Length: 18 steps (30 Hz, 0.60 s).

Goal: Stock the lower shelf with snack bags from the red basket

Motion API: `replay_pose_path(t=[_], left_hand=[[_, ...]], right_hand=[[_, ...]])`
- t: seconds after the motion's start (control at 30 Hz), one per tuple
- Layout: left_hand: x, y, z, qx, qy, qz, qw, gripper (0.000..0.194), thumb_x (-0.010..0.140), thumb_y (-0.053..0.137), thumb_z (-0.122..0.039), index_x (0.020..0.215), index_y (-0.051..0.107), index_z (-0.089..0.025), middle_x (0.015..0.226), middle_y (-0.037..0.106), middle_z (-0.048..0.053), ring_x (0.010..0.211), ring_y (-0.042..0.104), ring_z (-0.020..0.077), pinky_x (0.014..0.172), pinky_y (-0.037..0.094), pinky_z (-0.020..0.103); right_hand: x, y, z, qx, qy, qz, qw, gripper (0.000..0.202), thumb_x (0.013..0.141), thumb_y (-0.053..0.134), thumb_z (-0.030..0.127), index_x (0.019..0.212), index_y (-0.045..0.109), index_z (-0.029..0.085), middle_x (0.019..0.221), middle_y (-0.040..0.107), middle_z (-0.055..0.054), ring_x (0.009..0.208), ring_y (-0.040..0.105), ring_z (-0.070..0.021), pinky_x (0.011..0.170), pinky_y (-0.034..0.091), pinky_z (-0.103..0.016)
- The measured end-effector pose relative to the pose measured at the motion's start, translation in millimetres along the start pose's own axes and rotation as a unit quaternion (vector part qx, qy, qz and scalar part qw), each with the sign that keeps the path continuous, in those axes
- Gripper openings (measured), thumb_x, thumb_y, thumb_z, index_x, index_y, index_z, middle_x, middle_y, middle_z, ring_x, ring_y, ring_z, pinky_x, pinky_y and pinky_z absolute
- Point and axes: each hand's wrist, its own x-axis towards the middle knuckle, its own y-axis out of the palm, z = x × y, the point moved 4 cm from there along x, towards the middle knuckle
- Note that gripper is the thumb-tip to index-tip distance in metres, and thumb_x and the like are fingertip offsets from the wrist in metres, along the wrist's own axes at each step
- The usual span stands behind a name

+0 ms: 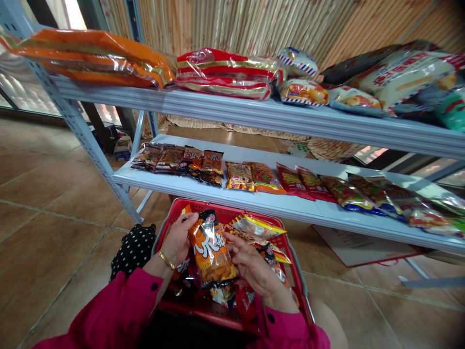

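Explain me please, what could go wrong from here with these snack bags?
The glossy orange snack bag, pinched by the left hand near its top, might slip and drop into the red basket.

The basket is crowded, so bags at the bottom could perhaps get crushed.

On the upper shelf, the long orange package appears to overhang the left end; a knock might make it fall.

the held packet (pixel 212 249) partly hides other packets (pixel 223 294) in the red basket (pixel 177 208).
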Motion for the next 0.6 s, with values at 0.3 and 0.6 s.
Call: replay_pose_path(t=[0.3, 0.6], left_hand=[[-7, 10.5, 6, 0.054, -0.015, 0.031, 0.998, 0.044, 0.05, 0.088, -0.034, 0.077, 0.058, -0.014, 0.064, 0.069, 0.003, 0.055, 0.063, 0.0159, 0.058, 0.05, 0.029], [-9, 15.5, 20, 0.066, -0.053, 0.077, 0.993, 0.042, 0.051, 0.088, -0.033, 0.077, 0.061, -0.013, 0.067, 0.072, 0.006, 0.06, 0.067, 0.0189, 0.066, 0.052, 0.032]], right_hand=[[6, 16, 5, -0.02, -0.023, -0.059, 0.998, 0.045, 0.07, 0.075, 0.038, 0.112, 0.064, 0.028, 0.098, 0.073, -0.003, 0.086, 0.066, -0.0208, 0.072, 0.049, -0.033], [30, 20, 10, 0.048, -0.129, -0.148, 0.979, 0.036, 0.061, 0.081, 0.041, 0.088, 0.073, 0.019, 0.078, 0.075, -0.004, 0.073, 0.068, -0.0207, 0.076, 0.051, -0.035]])
